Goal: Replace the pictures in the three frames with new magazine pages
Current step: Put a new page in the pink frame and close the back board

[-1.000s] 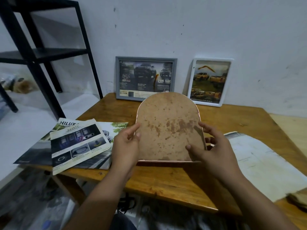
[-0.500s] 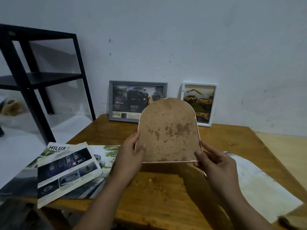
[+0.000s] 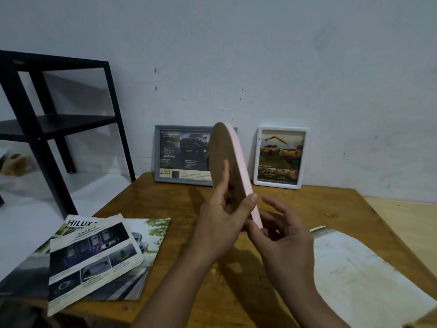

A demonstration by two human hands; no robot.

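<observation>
I hold an arched pink frame (image 3: 233, 157) up over the wooden table (image 3: 179, 197), turned nearly edge-on so its stained brown backing faces left. My left hand (image 3: 220, 221) grips its lower part, fingers on the backing and thumb on the pink rim. My right hand (image 3: 281, 233) touches the frame's bottom corner from the right, fingers loosely spread. A grey frame (image 3: 183, 157) and a white frame (image 3: 280, 157), both with truck pictures, lean on the wall behind. Magazine pages (image 3: 94, 254) lie at the table's left.
A pale sheet of paper (image 3: 361, 268) lies at the table's right front. A black metal shelf (image 3: 47, 124) stands left of the table beside the wall. A lighter wooden surface (image 3: 406, 223) adjoins the table on the right.
The arched frame has rotated from backing-toward-me to nearly edge-on and risen. My left hand shifted onto its lower edge; my right hand loosened to the bottom corner.
</observation>
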